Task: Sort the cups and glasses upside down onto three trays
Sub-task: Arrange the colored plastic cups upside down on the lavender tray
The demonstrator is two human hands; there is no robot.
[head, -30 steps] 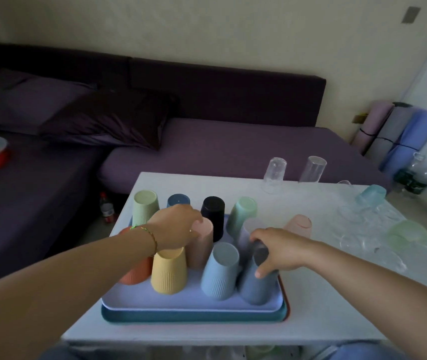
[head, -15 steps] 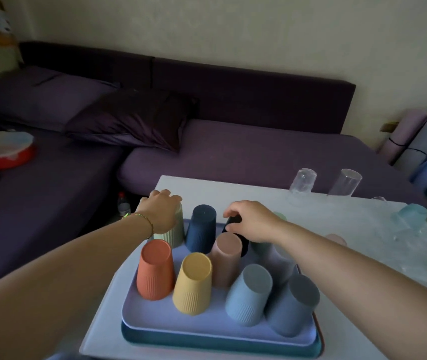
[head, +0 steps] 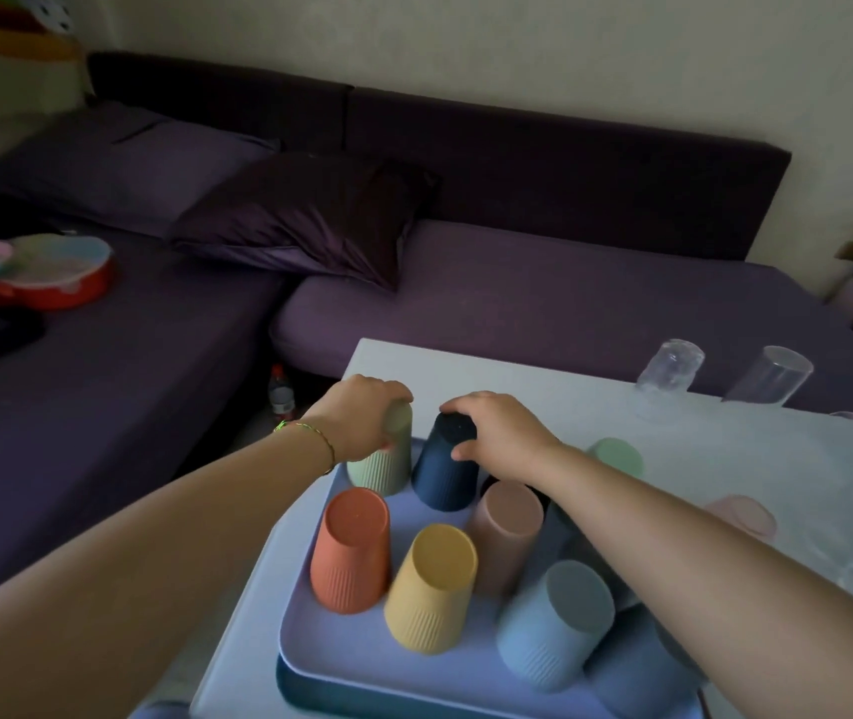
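Navy cup (head: 444, 467) stood upside down at the far end of the tray (head: 310, 648), long axis near upright, base up. Right hand (head: 497, 433) was on top of it, fingers curled round the base & gripping. Beside it at the tray's far left corner was the sage cup (head: 383, 459), same pose, w/ left hand (head: 362, 415) curled over its base, holding. Each cup lay directly under its nearer hand, so the next move prob. needs a straight lift, no cross-reach. Orange cup (head: 352, 550) & yellow cup (head: 432, 589) stood nearer the tray's front. Clear glasses (head: 671, 376) stood off-tray, far right, on the table (head: 518, 376). No brand or writing legible.
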